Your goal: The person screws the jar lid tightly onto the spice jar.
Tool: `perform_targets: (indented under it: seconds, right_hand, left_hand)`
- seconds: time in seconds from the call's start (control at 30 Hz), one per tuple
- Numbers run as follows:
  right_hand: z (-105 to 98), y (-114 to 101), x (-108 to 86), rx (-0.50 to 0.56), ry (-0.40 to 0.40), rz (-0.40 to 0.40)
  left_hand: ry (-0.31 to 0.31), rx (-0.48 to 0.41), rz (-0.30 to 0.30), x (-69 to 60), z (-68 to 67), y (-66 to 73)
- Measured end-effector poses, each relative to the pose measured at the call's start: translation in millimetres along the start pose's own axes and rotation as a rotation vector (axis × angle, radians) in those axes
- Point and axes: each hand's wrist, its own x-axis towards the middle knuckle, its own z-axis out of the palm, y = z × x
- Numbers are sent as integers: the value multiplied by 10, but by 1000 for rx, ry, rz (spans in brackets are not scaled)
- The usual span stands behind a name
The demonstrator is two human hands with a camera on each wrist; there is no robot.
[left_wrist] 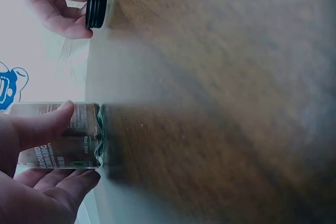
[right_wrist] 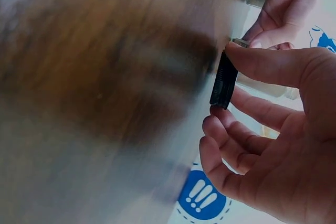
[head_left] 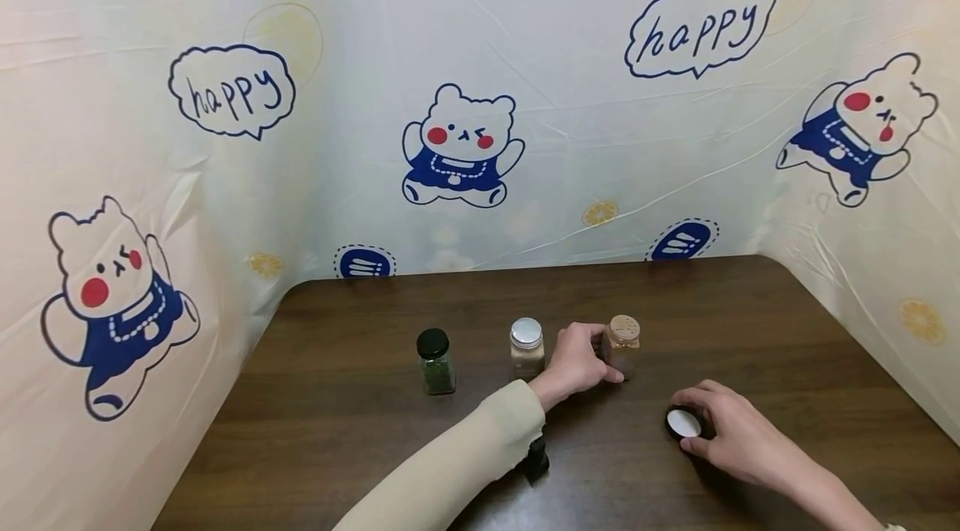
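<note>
My left hand (head_left: 576, 360) holds a glass spice jar (head_left: 622, 341) standing upright on the table, thumb on one side and fingers on the other. Its perforated shaker top is uncovered, and brown contents and a printed label (left_wrist: 50, 150) show through the glass. To the right and nearer, my right hand (head_left: 738, 429) pinches a round black lid (head_left: 684, 423) by its rim between thumb and fingers. The lid's white lining faces up, close to or on the tabletop. In the right wrist view the black lid (right_wrist: 224, 80) appears edge-on.
Just left of my left hand stands a jar with a silver lid (head_left: 527, 335) and pale contents. Farther left is a black-capped jar of green flakes (head_left: 436, 364). A printed curtain (head_left: 562, 181) borders the dark wooden table (head_left: 337, 398). A small black object (head_left: 536, 460) shows by the left sleeve.
</note>
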Motion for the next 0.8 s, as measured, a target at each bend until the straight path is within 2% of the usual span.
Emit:
perform_targets:
  seconds: [0.17, 0.47, 0.8]
  right_hand:
    - [-4, -5, 11, -16, 11, 7]
    - [12, -28, 3, -57, 97, -3]
    - [-2, -8, 1, -26, 105, 30]
  left_hand:
    - [-8, 5, 2, 6, 3, 3]
    - [0, -15, -16, 8, 5, 20]
    - [-5, -27, -36, 4, 19, 10]
